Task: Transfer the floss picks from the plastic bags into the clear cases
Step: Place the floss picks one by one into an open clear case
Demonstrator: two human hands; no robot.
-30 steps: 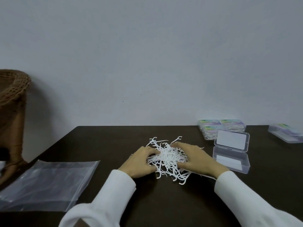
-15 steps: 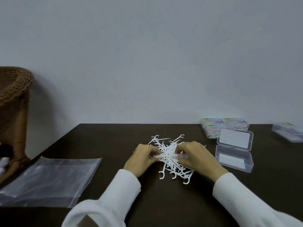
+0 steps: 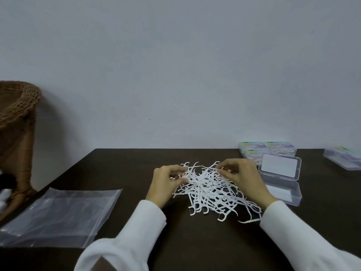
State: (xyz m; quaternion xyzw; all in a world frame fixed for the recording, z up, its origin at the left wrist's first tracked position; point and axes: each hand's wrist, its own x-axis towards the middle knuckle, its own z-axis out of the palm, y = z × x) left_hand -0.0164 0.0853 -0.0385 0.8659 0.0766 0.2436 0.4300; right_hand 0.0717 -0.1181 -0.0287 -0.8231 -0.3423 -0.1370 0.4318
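Sorting at mid-desk | floss picks (image 3: 210, 189) lie heaped between left hand (image 3: 168, 185) and right hand (image 3: 245, 179), strands pinched by both | open clear case (image 3: 281, 184) sits just right of the pile, right hand judged nearer, long axis along the desk's back edge

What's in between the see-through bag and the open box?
In the head view, the pile of floss picks lies between the plastic bag and the open case, with both hands in it.
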